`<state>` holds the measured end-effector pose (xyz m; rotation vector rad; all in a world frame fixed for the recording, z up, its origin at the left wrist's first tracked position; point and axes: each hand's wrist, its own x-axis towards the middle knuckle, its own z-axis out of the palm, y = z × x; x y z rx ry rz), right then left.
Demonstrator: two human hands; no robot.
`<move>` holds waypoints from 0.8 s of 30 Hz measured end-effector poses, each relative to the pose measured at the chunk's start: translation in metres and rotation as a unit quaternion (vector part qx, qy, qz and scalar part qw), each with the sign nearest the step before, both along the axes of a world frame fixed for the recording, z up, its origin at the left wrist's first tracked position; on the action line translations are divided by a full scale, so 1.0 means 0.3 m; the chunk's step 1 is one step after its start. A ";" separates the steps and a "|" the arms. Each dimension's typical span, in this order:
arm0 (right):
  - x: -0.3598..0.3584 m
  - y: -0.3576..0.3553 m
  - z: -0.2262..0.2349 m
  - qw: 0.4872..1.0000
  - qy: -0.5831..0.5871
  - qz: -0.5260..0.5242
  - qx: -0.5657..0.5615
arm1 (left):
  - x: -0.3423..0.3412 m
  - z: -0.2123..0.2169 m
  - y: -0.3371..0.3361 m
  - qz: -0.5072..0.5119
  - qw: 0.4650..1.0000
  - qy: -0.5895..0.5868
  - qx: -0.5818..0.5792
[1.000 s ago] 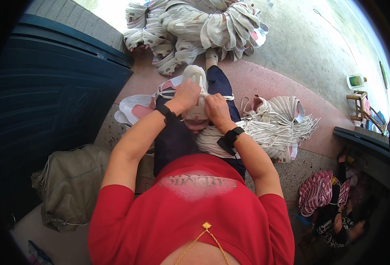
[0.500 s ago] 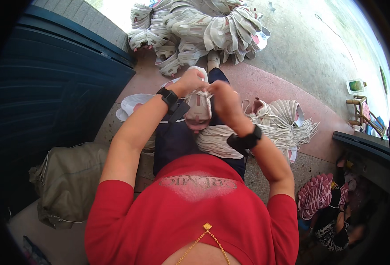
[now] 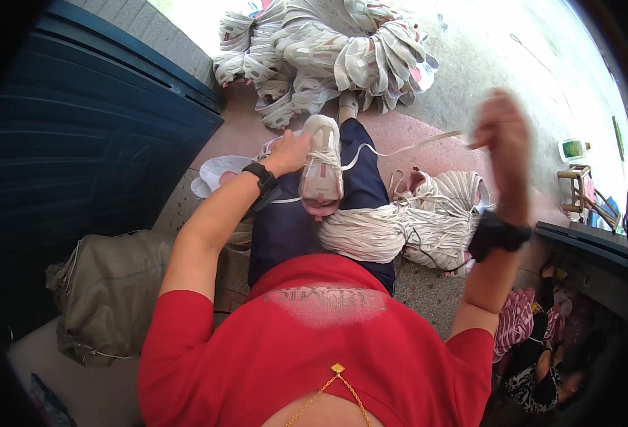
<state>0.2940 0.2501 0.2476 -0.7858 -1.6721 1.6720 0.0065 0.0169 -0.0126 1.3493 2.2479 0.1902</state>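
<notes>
A pale grey and pink shoe upper (image 3: 321,186) lies over my lap, its toe end pointing away from me. My left hand (image 3: 290,151) is closed on its left edge, with the fingertips partly hidden. From the upper's right side a white shoelace (image 3: 406,148) runs out in a loose line to my right hand (image 3: 500,132). That hand is raised far to the right, smeared by motion, and appears closed on the lace's end. Beside my right thigh lies a thick bundle of white laces (image 3: 362,233), next to a stack of similar uppers (image 3: 448,192).
A large heap of tied uppers (image 3: 349,53) lies on the floor ahead. A blue door panel (image 3: 107,135) stands at left, above an olive sack (image 3: 118,285). At right are a small wooden stool (image 3: 577,186) and, lower down, another person (image 3: 538,377) near pink striped uppers (image 3: 515,324).
My right hand has swung away to the right, drawing the lace out from the upper. My left hand has shifted slightly down and left, to the upper's edge.
</notes>
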 end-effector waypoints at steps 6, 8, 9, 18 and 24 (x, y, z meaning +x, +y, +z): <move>-0.287 -0.455 -0.757 0.930 -0.252 0.248 0.100 | -0.036 -0.036 0.000 -0.049 0.998 -0.037 0.020; -0.358 -0.545 -0.796 0.899 -0.334 0.187 0.212 | -0.070 -0.054 -0.026 -0.015 0.994 -0.092 0.058; -0.378 -0.567 -0.822 0.890 -0.351 0.156 0.247 | -0.074 -0.054 -0.031 0.009 0.989 -0.131 0.067; -0.446 -0.620 -0.898 0.813 -0.387 0.187 0.393 | -0.046 0.058 -0.024 0.189 0.897 -0.395 0.064; -0.242 -0.267 -0.197 0.982 -0.009 0.182 0.053 | -0.058 0.004 -0.019 0.236 0.850 -0.463 0.085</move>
